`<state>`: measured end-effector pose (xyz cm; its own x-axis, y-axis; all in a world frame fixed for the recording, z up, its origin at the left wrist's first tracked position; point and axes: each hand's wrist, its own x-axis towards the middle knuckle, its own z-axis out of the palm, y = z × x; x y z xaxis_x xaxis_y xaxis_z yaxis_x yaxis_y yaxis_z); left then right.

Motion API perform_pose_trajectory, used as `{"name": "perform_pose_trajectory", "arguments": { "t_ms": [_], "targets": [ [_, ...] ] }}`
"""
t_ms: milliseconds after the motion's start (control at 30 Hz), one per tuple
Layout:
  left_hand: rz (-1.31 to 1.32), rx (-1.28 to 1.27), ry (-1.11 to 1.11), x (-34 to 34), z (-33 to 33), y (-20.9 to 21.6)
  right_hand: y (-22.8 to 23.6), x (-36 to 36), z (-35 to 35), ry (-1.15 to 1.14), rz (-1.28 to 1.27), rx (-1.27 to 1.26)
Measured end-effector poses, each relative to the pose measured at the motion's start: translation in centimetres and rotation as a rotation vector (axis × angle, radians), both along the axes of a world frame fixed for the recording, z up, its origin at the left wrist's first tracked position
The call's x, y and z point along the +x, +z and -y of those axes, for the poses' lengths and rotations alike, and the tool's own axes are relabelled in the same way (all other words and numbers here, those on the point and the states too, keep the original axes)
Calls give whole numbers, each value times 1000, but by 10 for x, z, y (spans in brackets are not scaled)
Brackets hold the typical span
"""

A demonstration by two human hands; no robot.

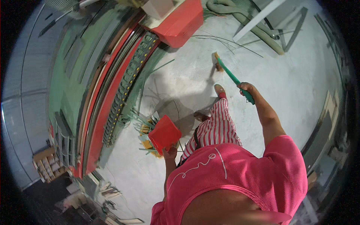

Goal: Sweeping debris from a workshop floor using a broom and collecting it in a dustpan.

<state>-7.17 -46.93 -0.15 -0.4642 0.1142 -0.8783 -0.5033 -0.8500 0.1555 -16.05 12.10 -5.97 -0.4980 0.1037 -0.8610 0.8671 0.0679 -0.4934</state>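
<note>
My left hand (170, 152) is closed on a red dustpan (165, 132), held low at my left side. Right behind the pan lies a heap of green and yellow scrap strips (144, 139), partly covered by it. My right hand (245, 88) grips a green-handled brush (233, 77), stretched out ahead and to the right. Its brownish head (218, 64) is small and somewhat blurred, at or just above the pale floor (292, 86); whether it touches cannot be made out.
On the left runs a long red and green machine (98, 123) with a chain-like track (129, 82) and a red housing (180, 24). A thick hose (258, 32) and thin strips (228, 41) lie ahead. A wooden compartment rack (48, 164) stands at lower left; boards (320, 129) line the right.
</note>
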Motion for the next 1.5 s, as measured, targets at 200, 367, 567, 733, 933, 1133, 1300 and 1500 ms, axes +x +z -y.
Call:
{"name": "perform_pose_trajectory", "arguments": {
  "t_ms": [200,367,567,733,933,1133,1300,1500],
  "targets": [
    [-115,86,-171,-46,-42,14,50,17,48,147,-64,-69],
    [-48,113,-217,-72,-30,-4,66,-19,116,741,-283,-240],
    [-39,-8,-256,-113,-127,34,9,-64,130,508,-138,-147],
    [-75,-51,-313,-121,-183,46,-24,-128,58,457,-133,-136],
    [-6,-29,-332,-133,-258,45,-60,-158,-113,-50,-43,-387],
    [134,-88,-283,-148,-318,38,-36,-99,-197,-652,-62,-815],
    [121,-63,-323,-175,-366,46,-22,8,-212,-906,-111,-872],
    [36,-12,-445,-202,-363,32,25,73,-189,-1219,-12,-1007]
  ]
}}
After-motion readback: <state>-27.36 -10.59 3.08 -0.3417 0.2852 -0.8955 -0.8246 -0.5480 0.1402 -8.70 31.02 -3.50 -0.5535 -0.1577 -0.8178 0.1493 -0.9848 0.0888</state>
